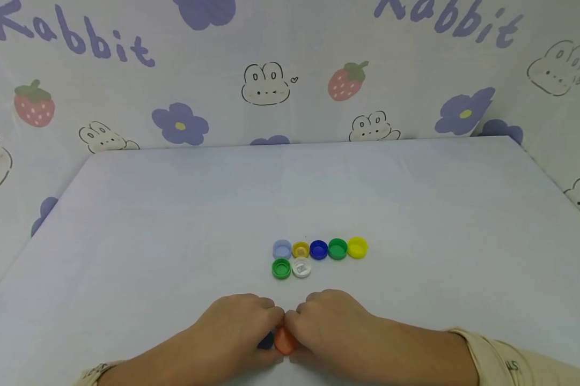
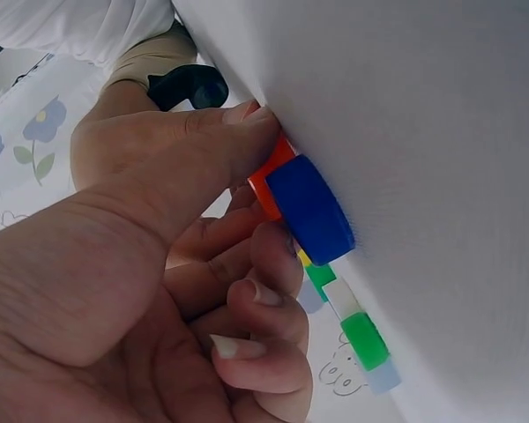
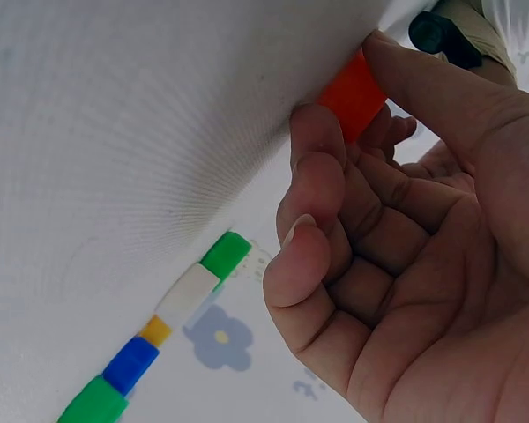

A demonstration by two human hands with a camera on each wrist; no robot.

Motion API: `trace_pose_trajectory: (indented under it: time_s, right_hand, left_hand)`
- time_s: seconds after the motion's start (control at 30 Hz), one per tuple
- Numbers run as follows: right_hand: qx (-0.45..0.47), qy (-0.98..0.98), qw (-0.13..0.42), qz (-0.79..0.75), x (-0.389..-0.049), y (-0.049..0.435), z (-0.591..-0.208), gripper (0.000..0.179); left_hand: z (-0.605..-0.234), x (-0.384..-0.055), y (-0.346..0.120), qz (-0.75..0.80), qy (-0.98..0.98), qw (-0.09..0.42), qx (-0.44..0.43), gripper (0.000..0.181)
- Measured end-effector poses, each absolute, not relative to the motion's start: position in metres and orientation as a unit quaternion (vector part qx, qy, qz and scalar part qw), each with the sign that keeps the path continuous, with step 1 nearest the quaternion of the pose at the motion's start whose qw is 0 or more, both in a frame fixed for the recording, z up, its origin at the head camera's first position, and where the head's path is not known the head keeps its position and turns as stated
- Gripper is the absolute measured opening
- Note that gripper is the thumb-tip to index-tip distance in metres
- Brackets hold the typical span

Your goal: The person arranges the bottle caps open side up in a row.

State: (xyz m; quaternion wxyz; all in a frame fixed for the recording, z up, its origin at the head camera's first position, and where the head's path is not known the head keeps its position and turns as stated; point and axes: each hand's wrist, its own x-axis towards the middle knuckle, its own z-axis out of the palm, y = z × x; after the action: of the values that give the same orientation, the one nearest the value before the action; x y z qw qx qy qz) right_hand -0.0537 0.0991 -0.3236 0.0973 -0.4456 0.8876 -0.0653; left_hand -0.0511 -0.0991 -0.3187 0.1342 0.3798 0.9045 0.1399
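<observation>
Low at the front of the table, both hands meet around an orange bottle cap [image 1: 285, 341]. My right hand [image 1: 335, 327] pinches it between thumb and forefinger, with the other fingers curled beneath, as the right wrist view shows. From the opposite side, my left hand [image 1: 236, 327] has its thumb tip and forefinger at the same orange cap. A dark blue bottle cap [image 2: 310, 210] sits beside the orange one, in the bend between left thumb and forefinger; in the head view the left hand partly covers it.
Beyond the hands lie two rows of bottle caps. The back row runs light blue [image 1: 282, 249], gold [image 1: 300, 250], blue [image 1: 318, 250], green [image 1: 338, 249] and yellow [image 1: 357, 247]. A green cap [image 1: 281, 268] and a white cap [image 1: 301, 267] form the front row. Printed cloth [image 1: 309, 112] hangs behind.
</observation>
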Motion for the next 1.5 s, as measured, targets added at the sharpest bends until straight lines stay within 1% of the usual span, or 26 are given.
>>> trace_pose_trajectory:
  time_s: [0.1,0.33,0.47,0.63,0.73,0.8,0.93,1.07,1.2,1.33,1.5]
  right_hand:
    - [-0.443,0.888,0.102,-0.069,-0.054,0.099,-0.323,0.026]
    - [-0.435,0.885,0.148,-0.077,-0.057,0.098,-0.317,0.019]
    - [-0.442,0.882,0.144,-0.076,-0.057,0.101,-0.316,0.022]
    - [-0.452,0.879,0.141,-0.06,-0.056,0.106,-0.313,0.025]
    - [-0.453,0.876,0.157,-0.058,-0.057,0.108,-0.31,0.025]
    - [-0.448,0.874,0.176,-0.064,-0.059,0.109,-0.308,0.024]
    - [-0.441,0.871,0.196,-0.092,-0.063,0.111,-0.305,0.025]
    - [-0.442,0.869,0.191,-0.118,-0.068,0.113,-0.305,0.028]
    - [-0.455,0.867,0.16,-0.126,-0.071,0.114,-0.309,0.03]
    - [-0.468,0.865,0.128,-0.133,-0.07,0.113,-0.311,0.026]
    - [-0.464,0.865,0.137,-0.135,-0.069,0.111,-0.312,0.019]
  left_hand:
    - [-0.319,-0.051,-0.099,0.14,0.904,0.135,0.382,0.02]
    - [-0.319,-0.052,-0.099,0.134,0.9,0.137,0.391,0.021]
    - [-0.319,-0.05,-0.1,0.145,0.894,0.137,0.402,0.019]
    - [-0.317,-0.049,-0.099,0.158,0.886,0.165,0.403,0.017]
    - [-0.315,-0.049,-0.099,0.162,0.884,0.173,0.404,0.016]
    - [-0.314,-0.049,-0.099,0.162,0.882,0.177,0.405,0.015]
    - [-0.312,-0.049,-0.101,0.162,0.883,0.177,0.404,0.014]
    - [-0.312,-0.05,-0.101,0.163,0.887,0.165,0.4,0.014]
    - [-0.313,-0.052,-0.101,0.169,0.888,0.152,0.4,0.016]
    - [-0.315,-0.053,-0.103,0.176,0.887,0.131,0.406,0.013]
    - [-0.315,-0.054,-0.105,0.181,0.887,0.121,0.406,0.019]
